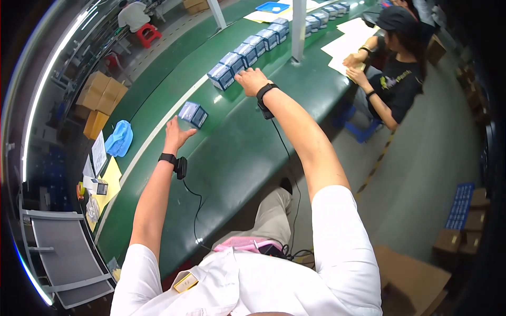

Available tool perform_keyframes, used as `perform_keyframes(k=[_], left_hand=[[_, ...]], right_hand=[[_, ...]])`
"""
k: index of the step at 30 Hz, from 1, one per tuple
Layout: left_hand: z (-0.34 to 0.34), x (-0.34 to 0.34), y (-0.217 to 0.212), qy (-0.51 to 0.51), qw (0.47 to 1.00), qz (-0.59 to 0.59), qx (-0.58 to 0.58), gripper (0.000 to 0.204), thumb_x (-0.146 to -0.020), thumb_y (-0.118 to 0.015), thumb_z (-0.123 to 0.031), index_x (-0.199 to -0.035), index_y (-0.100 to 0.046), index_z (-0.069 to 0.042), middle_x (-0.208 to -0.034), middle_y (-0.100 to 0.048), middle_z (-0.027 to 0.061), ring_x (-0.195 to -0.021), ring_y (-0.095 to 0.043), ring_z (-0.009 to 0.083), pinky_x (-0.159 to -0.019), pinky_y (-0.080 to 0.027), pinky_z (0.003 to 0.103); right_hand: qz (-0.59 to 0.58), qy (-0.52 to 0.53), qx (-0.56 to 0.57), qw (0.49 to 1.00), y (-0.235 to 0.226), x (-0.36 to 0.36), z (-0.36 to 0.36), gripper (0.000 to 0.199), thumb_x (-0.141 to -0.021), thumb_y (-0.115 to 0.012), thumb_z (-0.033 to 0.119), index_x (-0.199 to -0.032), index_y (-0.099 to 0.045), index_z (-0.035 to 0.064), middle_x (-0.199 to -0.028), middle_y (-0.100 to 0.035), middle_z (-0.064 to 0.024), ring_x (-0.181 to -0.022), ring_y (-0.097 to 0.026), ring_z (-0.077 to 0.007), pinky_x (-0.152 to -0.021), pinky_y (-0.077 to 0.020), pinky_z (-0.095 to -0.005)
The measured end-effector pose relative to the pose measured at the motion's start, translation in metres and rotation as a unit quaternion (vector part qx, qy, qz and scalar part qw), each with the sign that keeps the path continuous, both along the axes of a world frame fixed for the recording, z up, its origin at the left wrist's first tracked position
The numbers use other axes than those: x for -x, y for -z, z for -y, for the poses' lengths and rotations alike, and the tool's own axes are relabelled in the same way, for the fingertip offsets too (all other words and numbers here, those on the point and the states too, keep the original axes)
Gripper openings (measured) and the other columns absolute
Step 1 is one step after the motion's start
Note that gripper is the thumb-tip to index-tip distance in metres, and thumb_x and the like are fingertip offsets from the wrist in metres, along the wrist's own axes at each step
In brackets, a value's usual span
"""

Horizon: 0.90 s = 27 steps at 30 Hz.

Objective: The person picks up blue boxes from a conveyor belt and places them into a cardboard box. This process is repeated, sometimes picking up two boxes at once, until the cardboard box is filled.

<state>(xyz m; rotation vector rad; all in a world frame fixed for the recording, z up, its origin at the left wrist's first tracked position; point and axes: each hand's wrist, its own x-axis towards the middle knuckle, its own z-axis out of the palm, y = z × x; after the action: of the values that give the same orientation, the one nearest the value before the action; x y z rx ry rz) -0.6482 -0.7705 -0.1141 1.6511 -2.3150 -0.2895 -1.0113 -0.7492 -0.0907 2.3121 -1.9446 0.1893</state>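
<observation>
From the head camera we look down on a long green conveyor table [237, 152] that runs away up and to the right. Our left hand [175, 134] is stretched out with fingers loosely spread, its fingertips at or just under a small blue-and-white printed carton [193, 114], which sits tilted just up and right of the palm; we cannot tell whether the fingers actually grip it or only touch it. Our right hand [252, 80] reaches further along the belt, fingers spread flat and pointing left, resting against the near end of a row of matching blue-and-white cartons [263, 39]. The row's long axis follows the belt, away from us toward the upper right, so the right hand is the nearer one to it, and the left hand is nearer the lone carton. Both wrists carry black bands with trailing cables. A white post [298, 29] cuts the row, hiding some cartons behind it. Across the table a seated person in a dark cap [392, 68] handles white paper sheets [348, 39]; their hands are partly hidden.
</observation>
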Motion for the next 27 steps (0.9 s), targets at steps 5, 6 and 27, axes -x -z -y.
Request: perform_keyframes(k=[5,6,27], left_hand=[[0.050,0.039,0.027,-0.057,0.997,0.045,-0.016,0.111,-0.062,-0.090,-0.043,-0.147,-0.038,0.006,-0.140,-0.049,0.0271,-0.129,-0.049,0.0412,-0.111,-0.042,0.045],[0.057,0.044,0.030,-0.068,0.996,0.051,-0.033,0.113,-0.060,-0.091,-0.043,-0.148,-0.038,0.005,-0.139,-0.050,0.0268,-0.129,-0.050,0.0412,-0.111,-0.042,0.045],[0.117,0.118,0.020,0.010,0.995,0.027,-0.097,0.101,-0.057,-0.089,-0.042,-0.142,-0.048,-0.007,-0.133,-0.055,0.0225,-0.123,-0.052,0.0415,-0.107,-0.043,0.046]], right_hand=[[-0.030,-0.074,0.173,0.982,0.034,0.029,0.124,0.044,-0.082,-0.067,0.010,-0.125,-0.058,0.0149,-0.119,-0.063,-0.0093,-0.117,-0.060,-0.0320,-0.099,-0.0459,-0.0519],[-0.023,-0.083,0.174,0.981,0.040,0.034,0.145,0.044,-0.082,-0.067,0.010,-0.125,-0.058,0.0149,-0.119,-0.063,-0.0093,-0.117,-0.060,-0.0320,-0.099,-0.0459,-0.0519],[-0.004,-0.202,-0.034,0.979,0.027,-0.009,0.144,0.081,-0.055,-0.093,0.038,-0.126,-0.061,0.0148,-0.120,-0.064,-0.0057,-0.117,-0.059,-0.0293,-0.090,-0.0464,-0.0607]])
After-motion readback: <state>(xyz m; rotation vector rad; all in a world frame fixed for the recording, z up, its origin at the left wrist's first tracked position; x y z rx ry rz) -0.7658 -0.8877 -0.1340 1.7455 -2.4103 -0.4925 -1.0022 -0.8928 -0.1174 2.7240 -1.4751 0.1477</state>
